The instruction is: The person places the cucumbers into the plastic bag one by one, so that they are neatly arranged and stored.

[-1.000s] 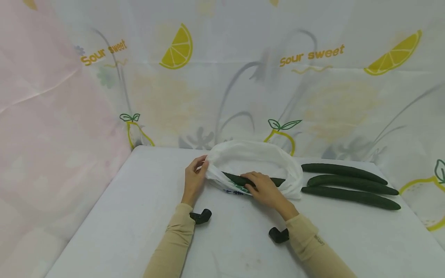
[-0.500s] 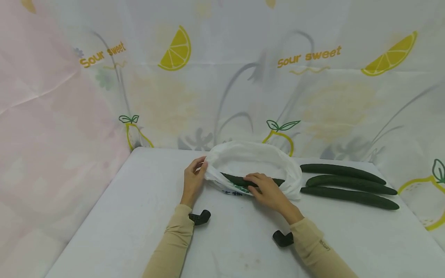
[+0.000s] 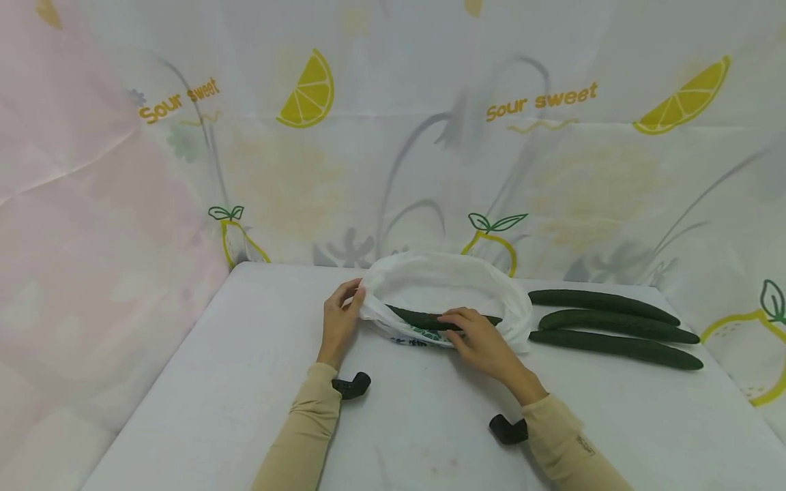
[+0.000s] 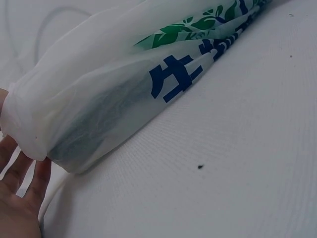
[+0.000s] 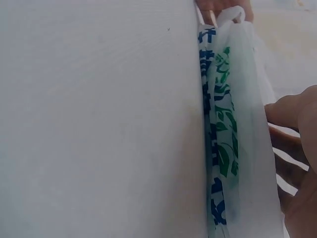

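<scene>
We judge the soft mouth of the plastic bag [image 3: 520,320] to be the weak point here: if the left hand [image 3: 340,320] let go, the thin rim could sag inward and close over what lies inside. The right hand [image 3: 482,344] reaches across the near rim, so a careless pull back might snag the plastic and drag the bag nearer, tipping its contents. The three loose cucumbers [image 3: 619,324], lying side by side on the desk [image 3: 233,382] just right of the bag, could roll if a sleeve or the bag knocked them.

The bagged cucumber [image 3: 424,320] lies lengthwise in the bag, along its near wall, running left to right. Its left end is near the left hand, with the bag's side between them, and its right part passes beneath the right hand's fingers. We see the left hand pinching the rim at the left. The right hand's fingers are partly bent, with gaps between them, over the bagged cucumber; whether they grip it or merely touch it, we cannot tell.
</scene>
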The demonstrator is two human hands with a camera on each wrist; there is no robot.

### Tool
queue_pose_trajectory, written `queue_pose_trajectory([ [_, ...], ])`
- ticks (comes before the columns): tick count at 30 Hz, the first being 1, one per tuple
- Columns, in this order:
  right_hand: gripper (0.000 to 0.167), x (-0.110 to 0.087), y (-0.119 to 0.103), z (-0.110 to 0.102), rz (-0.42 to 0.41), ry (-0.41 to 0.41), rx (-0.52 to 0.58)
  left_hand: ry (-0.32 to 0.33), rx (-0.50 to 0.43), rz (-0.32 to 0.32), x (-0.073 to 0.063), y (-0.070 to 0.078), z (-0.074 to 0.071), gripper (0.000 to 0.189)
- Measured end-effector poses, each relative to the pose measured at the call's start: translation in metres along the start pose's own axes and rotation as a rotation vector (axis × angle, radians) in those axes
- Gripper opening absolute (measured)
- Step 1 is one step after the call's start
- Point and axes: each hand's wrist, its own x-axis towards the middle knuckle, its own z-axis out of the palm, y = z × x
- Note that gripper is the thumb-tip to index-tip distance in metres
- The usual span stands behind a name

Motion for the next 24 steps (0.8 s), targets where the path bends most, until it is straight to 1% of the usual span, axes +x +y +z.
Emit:
queue_pose_trajectory([
  [5, 0.025, -0.013, 0.003, -0.007, 0.008, 0.080, 0.009, -0.015, 0.009, -0.014, 0.000, 0.000, 0.003, 0.031],
  [9, 0.025, -0.024, 0.005, -0.013, 0.016, 0.120, 0.023, -0.019, 0.025, -0.027, 0.000, -0.002, 0.006, 0.030],
  [13, 0.026, -0.031, 0.008, -0.020, 0.028, 0.140, 0.037, -0.024, 0.010, -0.040, 0.005, -0.019, 0.009, 0.032],
  [16, 0.027, -0.032, 0.011, -0.026, 0.026, 0.146, 0.056, -0.015, 0.007, -0.028, 0.008, -0.032, 0.010, 0.033],
  [20, 0.027, -0.031, 0.018, -0.033, 0.020, 0.143, 0.075, 0.005, 0.027, 0.001, 0.010, -0.038, 0.007, 0.032],
  [24, 0.028, -0.031, 0.030, -0.043, 0.053, 0.150, 0.074, 0.001, 0.032, -0.008, 0.012, -0.038, 0.005, 0.032],
])
